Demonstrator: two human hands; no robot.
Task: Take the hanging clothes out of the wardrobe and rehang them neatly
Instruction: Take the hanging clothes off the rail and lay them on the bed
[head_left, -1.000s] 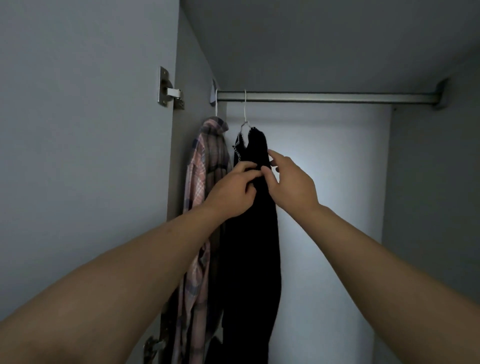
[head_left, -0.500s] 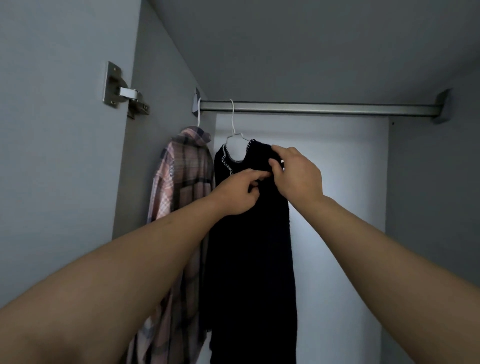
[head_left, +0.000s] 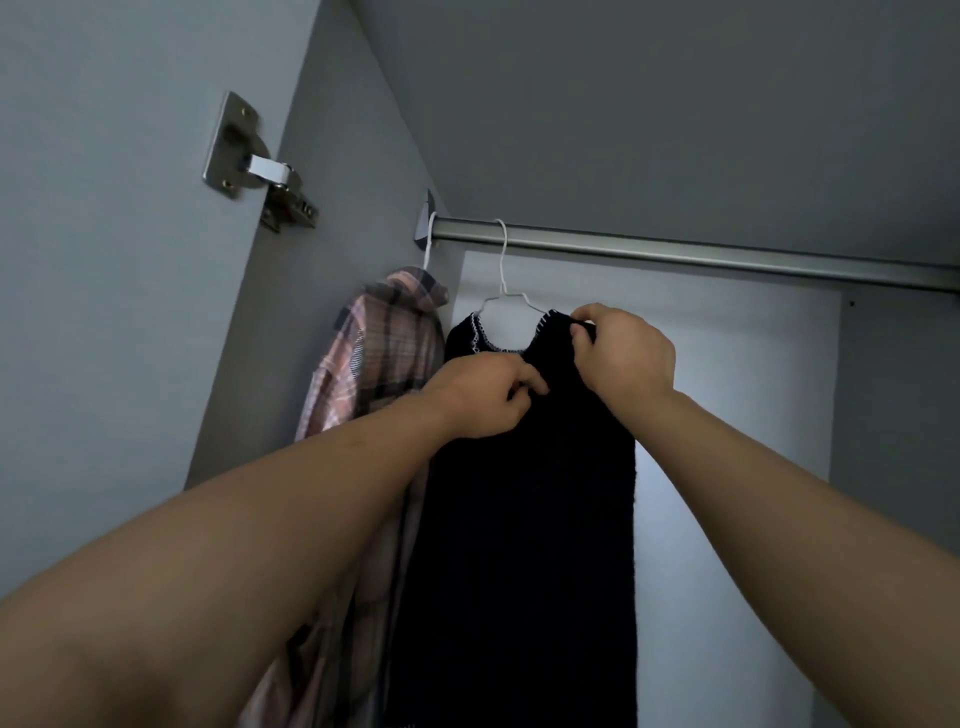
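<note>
A black knit garment (head_left: 524, 519) with white stitching at the neckline hangs on a white wire hanger (head_left: 503, 280) from the metal rail (head_left: 675, 252). My left hand (head_left: 483, 397) pinches the black fabric just below the neckline. My right hand (head_left: 621, 353) grips the garment's right shoulder at the hanger's end. A pink plaid shirt (head_left: 374, 374) hangs at the far left end of the rail, touching the black garment's left side.
The wardrobe's grey side wall (head_left: 322, 260) is close on the left, with the open door and its metal hinge (head_left: 260, 166) beside it. The back panel (head_left: 727, 415) is pale. To the right of the black garment the rail is bare.
The view has moved closer and tilted up. My right hand has risen to the garment's shoulder at the hanger, and the black garment now faces me more fully.
</note>
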